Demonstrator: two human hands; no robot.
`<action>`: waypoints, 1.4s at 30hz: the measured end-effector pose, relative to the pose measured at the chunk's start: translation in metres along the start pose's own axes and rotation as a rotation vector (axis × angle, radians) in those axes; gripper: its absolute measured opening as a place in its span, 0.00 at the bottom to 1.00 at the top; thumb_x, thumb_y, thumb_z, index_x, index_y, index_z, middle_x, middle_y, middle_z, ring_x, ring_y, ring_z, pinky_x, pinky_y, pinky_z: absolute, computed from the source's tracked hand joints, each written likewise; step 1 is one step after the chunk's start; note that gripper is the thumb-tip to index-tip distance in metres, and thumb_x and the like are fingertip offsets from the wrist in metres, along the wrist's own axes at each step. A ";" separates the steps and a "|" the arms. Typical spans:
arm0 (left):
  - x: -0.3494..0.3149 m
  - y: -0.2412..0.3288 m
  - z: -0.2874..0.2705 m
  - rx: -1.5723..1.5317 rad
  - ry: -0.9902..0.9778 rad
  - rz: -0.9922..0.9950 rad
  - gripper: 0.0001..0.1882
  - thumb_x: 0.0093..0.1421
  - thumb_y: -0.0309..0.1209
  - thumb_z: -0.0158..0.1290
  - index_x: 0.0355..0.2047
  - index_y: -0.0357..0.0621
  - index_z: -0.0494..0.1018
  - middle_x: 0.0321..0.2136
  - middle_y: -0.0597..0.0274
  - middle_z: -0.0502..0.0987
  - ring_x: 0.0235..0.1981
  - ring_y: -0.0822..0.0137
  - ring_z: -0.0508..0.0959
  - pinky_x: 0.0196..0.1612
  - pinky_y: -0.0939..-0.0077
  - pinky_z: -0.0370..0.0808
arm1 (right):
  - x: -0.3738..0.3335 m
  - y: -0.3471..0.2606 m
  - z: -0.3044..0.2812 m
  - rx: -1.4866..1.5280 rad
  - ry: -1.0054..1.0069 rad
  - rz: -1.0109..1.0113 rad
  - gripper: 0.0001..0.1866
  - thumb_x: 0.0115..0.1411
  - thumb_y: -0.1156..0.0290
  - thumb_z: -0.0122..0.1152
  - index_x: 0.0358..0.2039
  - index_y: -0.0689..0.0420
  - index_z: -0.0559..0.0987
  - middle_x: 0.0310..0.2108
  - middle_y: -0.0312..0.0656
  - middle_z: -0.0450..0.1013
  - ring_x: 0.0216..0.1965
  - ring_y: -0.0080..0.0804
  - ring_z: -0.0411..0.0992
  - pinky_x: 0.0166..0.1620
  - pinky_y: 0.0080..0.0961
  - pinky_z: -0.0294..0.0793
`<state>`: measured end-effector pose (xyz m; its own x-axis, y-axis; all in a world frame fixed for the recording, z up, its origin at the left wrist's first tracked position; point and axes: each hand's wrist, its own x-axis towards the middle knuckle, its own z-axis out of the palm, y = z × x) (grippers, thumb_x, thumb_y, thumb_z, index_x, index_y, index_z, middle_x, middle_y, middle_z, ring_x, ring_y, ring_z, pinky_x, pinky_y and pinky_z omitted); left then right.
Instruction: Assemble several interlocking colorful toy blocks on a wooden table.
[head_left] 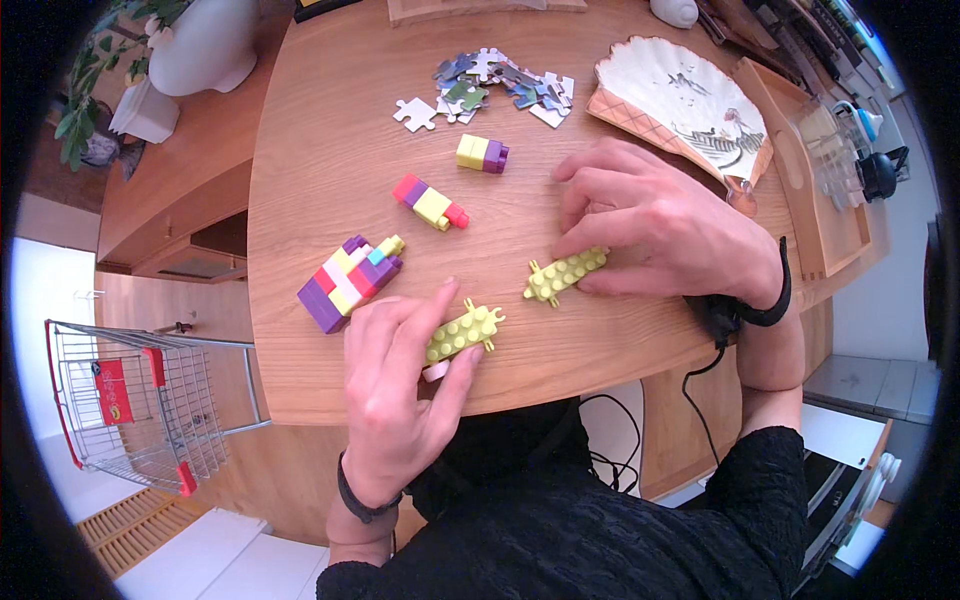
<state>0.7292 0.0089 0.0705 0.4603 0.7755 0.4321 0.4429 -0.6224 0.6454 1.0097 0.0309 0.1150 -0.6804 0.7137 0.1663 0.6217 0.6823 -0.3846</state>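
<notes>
Near the table's front edge, my left hand (pixel 392 375) grips a yellow-green studded toy piece (pixel 470 328) between thumb and fingers. That piece has small prongs at its outer end. A small pale pink bit (pixel 436 371) shows beside the thumb. To the right, my right hand (pixel 665 220) pinches a similar yellow-green studded piece (pixel 565 276), its pronged end pointing left. The two pieces are apart. Left of them lies a multicoloured block of toy bricks (pixel 345 285). Farther back are a short red, purple and yellow brick stack (pixel 430 203) and a yellow and purple brick pair (pixel 482 154).
Jigsaw pieces (pixel 500 85) lie heaped at the back of the table. A fan-shaped decoration (pixel 685 100) and a wooden tray (pixel 800 165) with glassware stand at the right. A black cable (pixel 690 385) hangs off the right front edge. Left on the floor is a shopping cart (pixel 150 405).
</notes>
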 end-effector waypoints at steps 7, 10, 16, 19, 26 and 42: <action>-0.002 0.000 -0.001 -0.089 0.038 -0.072 0.25 0.48 0.17 0.63 0.49 0.32 0.74 0.35 0.53 0.74 0.38 0.58 0.73 0.42 0.68 0.71 | 0.004 -0.001 0.009 0.062 0.047 0.040 0.16 0.51 0.71 0.68 0.39 0.60 0.74 0.38 0.45 0.73 0.44 0.43 0.72 0.47 0.34 0.72; -0.002 0.000 -0.002 -0.121 0.071 -0.082 0.24 0.49 0.17 0.62 0.48 0.32 0.74 0.36 0.53 0.74 0.38 0.58 0.73 0.43 0.69 0.71 | 0.006 -0.005 0.010 0.116 0.078 0.024 0.16 0.53 0.72 0.68 0.40 0.61 0.73 0.37 0.45 0.73 0.36 0.42 0.73 0.40 0.32 0.73; 0.000 -0.001 -0.003 -0.159 0.127 -0.062 0.22 0.50 0.17 0.62 0.48 0.32 0.75 0.37 0.53 0.74 0.38 0.61 0.74 0.41 0.72 0.73 | 0.008 -0.013 0.008 0.140 0.148 -0.009 0.16 0.50 0.71 0.69 0.38 0.61 0.74 0.32 0.44 0.73 0.27 0.37 0.72 0.28 0.28 0.70; -0.001 -0.002 -0.002 -0.156 0.122 -0.034 0.21 0.50 0.17 0.62 0.47 0.32 0.76 0.37 0.53 0.73 0.38 0.61 0.75 0.39 0.73 0.74 | 0.007 -0.015 0.010 0.071 0.162 -0.082 0.17 0.47 0.70 0.70 0.37 0.61 0.76 0.27 0.42 0.72 0.23 0.36 0.71 0.25 0.27 0.68; -0.002 -0.003 -0.002 -0.168 0.097 -0.019 0.21 0.50 0.16 0.62 0.46 0.33 0.77 0.37 0.53 0.73 0.38 0.60 0.75 0.39 0.72 0.74 | 0.010 -0.017 0.015 0.024 0.225 -0.147 0.20 0.40 0.71 0.71 0.37 0.60 0.79 0.24 0.40 0.73 0.21 0.34 0.72 0.22 0.26 0.67; 0.001 -0.003 -0.001 -0.120 0.043 0.048 0.21 0.47 0.17 0.62 0.44 0.36 0.78 0.35 0.55 0.75 0.38 0.56 0.74 0.42 0.66 0.72 | 0.008 -0.013 0.017 -0.010 0.198 -0.196 0.20 0.38 0.71 0.71 0.36 0.58 0.82 0.24 0.37 0.73 0.20 0.29 0.71 0.20 0.23 0.66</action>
<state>0.7277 0.0119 0.0695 0.4444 0.7507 0.4889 0.3245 -0.6435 0.6932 0.9894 0.0249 0.1062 -0.6991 0.5847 0.4115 0.4904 0.8110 -0.3192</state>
